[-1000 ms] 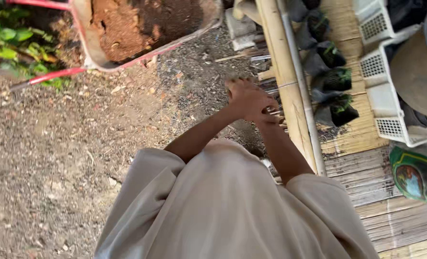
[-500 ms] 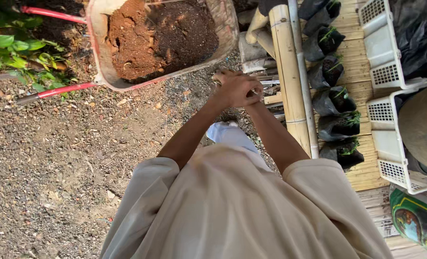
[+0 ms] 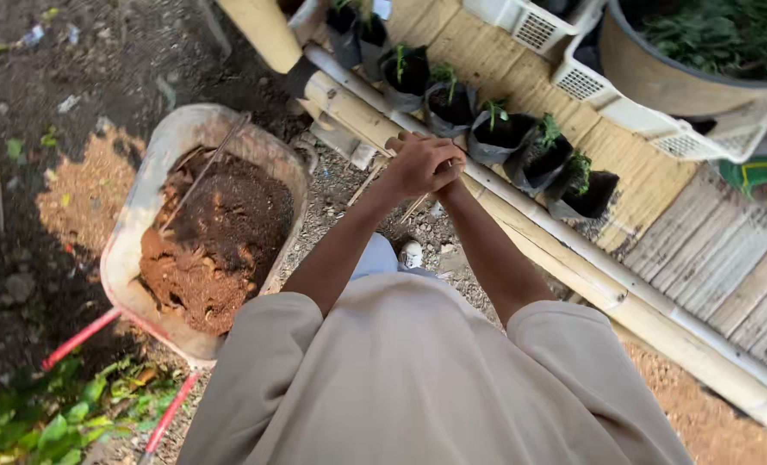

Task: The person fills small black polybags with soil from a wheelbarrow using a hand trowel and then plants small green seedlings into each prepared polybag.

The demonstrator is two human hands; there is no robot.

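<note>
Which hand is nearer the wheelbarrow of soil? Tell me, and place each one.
Left. The hands are clasped together above the bamboo rail; the left hand is on the side facing the wheelbarrow, and the right hand lies just beyond it, toward the seedling bags.

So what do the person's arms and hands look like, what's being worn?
Both arms are bare from above the elbow down. The hands wear no gloves, and no rings or watch show. Loose short sleeves of a plain beige shirt cover the upper arms.
</note>
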